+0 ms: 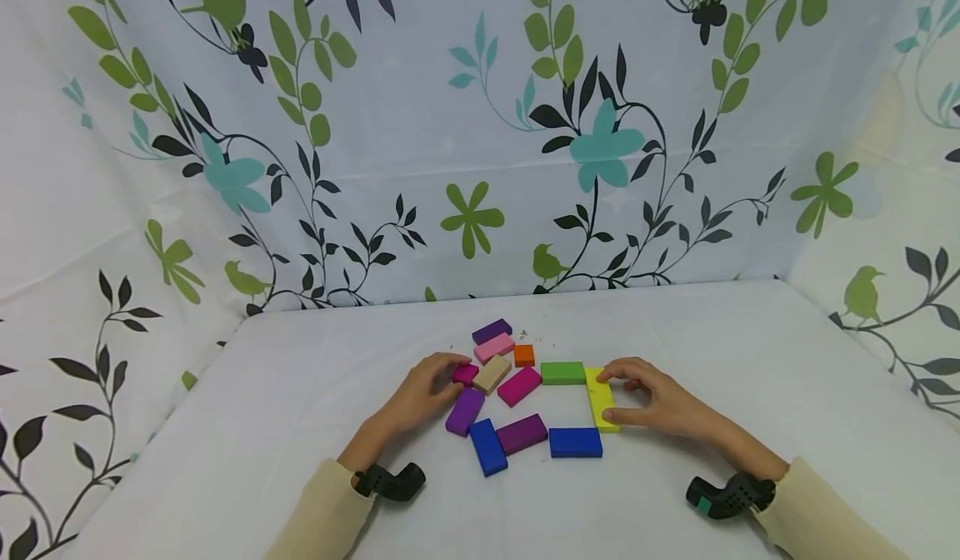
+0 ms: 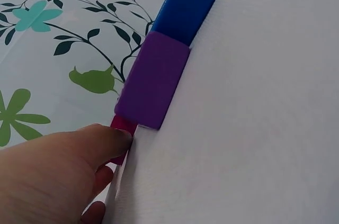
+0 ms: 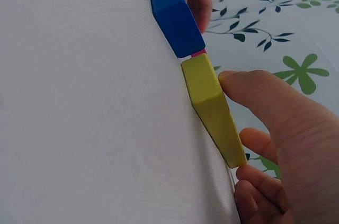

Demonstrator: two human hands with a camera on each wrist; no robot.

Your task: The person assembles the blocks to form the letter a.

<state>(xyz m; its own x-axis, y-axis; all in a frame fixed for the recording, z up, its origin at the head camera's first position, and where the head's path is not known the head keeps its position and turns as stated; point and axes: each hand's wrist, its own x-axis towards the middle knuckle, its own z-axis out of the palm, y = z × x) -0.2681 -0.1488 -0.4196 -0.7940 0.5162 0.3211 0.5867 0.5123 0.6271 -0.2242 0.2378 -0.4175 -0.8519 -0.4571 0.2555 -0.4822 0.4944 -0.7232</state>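
Note:
My left hand point(image 1: 422, 393) pinches a small magenta block point(image 1: 465, 374) between thumb and index finger; in the left wrist view the thumb covers part of that magenta block point(image 2: 124, 124). Just below it lies a purple block point(image 1: 465, 412). At the right, my right hand point(image 1: 660, 397) holds a long yellow block point(image 1: 600, 400), thumb at its near end and fingers toward its far end. In the right wrist view the thumb touches the side of the yellow block point(image 3: 209, 99). A green block point(image 1: 562, 373) meets its upper left, and a blue block point(image 1: 575, 442) lies at its lower left.
Between the hands lie a beige block point(image 1: 492, 374), a longer magenta block point(image 1: 519, 387) and an orange block point(image 1: 523, 355). Pink point(image 1: 494, 347) and dark purple point(image 1: 492, 331) blocks sit behind. Another blue block point(image 1: 488, 447) touches a plum block point(image 1: 522, 434) in front.

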